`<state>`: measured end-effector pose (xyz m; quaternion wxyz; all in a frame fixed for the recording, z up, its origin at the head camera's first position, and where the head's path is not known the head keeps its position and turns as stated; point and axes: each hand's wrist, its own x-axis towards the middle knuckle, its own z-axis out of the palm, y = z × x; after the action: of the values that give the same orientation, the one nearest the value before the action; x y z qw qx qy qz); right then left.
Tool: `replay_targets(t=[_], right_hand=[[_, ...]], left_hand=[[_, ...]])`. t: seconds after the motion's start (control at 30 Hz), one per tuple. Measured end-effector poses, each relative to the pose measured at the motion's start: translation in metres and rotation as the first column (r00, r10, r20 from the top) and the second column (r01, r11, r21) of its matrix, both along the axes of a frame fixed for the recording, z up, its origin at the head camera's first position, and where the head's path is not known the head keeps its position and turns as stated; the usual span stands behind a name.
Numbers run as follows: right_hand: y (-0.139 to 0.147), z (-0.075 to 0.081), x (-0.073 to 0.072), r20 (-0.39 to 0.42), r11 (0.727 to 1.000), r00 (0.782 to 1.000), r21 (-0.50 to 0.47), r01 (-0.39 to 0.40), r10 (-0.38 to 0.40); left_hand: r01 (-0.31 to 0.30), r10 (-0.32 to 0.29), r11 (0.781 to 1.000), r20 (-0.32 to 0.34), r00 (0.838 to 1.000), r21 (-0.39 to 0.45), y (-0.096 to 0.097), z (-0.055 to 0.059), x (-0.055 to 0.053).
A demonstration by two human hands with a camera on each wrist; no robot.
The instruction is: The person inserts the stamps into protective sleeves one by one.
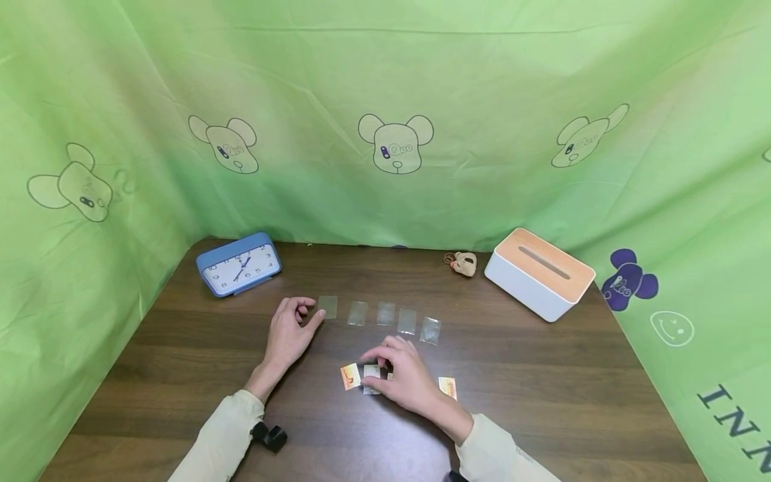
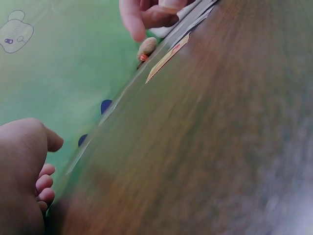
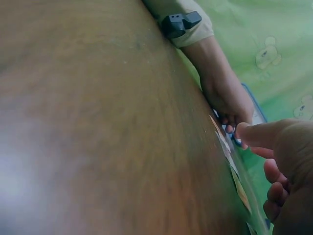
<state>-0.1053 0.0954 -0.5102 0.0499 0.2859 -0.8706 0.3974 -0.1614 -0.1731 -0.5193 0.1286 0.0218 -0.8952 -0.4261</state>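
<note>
My left hand (image 1: 290,335) rests on the table, its thumb tip at the left edge of the leftmost small clear plastic sleeve (image 1: 327,307). Nothing shows in its grasp. Loosely bent fingers of my right hand (image 1: 405,376) hover over a row of small cards, thumb and forefinger apart. Between those two fingertips lies a pale grey card (image 1: 371,388). To its left is an orange-and-white picture card (image 1: 350,376), and another orange card (image 1: 448,386) lies right of the hand. The right hand partly hides the row. In the left wrist view, the cards (image 2: 168,58) appear edge-on.
More clear sleeves (image 1: 386,314) continue the back row to the right. A blue clock (image 1: 241,264) stands at the back left. A small beige trinket (image 1: 465,264) and a white tissue box (image 1: 530,288) with an orange top are at the back right. Green printed cloth surrounds the table.
</note>
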Motion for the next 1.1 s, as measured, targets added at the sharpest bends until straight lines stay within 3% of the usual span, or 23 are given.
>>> replay_targets(t=[0.33,0.57,0.77,1.1], right_hand=[[-0.009,0.0,-0.01,-0.005,0.996,0.999,0.08,-0.046,0.047],[-0.014,-0.001,-0.013,0.016,0.989,0.998,0.13,-0.065,0.063],[-0.014,-0.002,-0.012,0.02,0.988,0.998,0.142,-0.064,0.061],[-0.014,-0.001,-0.012,0.018,0.986,0.999,0.157,-0.054,0.052]], left_hand=[[-0.017,0.016,0.999,-0.016,1.0,-0.052,0.008,0.002,-0.003],[-0.057,0.062,0.989,0.035,0.997,-0.139,0.013,0.0,-0.006],[-0.061,0.069,0.978,0.034,0.997,-0.201,0.017,-0.003,-0.006],[-0.06,0.062,0.982,0.008,0.998,-0.177,0.017,-0.002,-0.006]])
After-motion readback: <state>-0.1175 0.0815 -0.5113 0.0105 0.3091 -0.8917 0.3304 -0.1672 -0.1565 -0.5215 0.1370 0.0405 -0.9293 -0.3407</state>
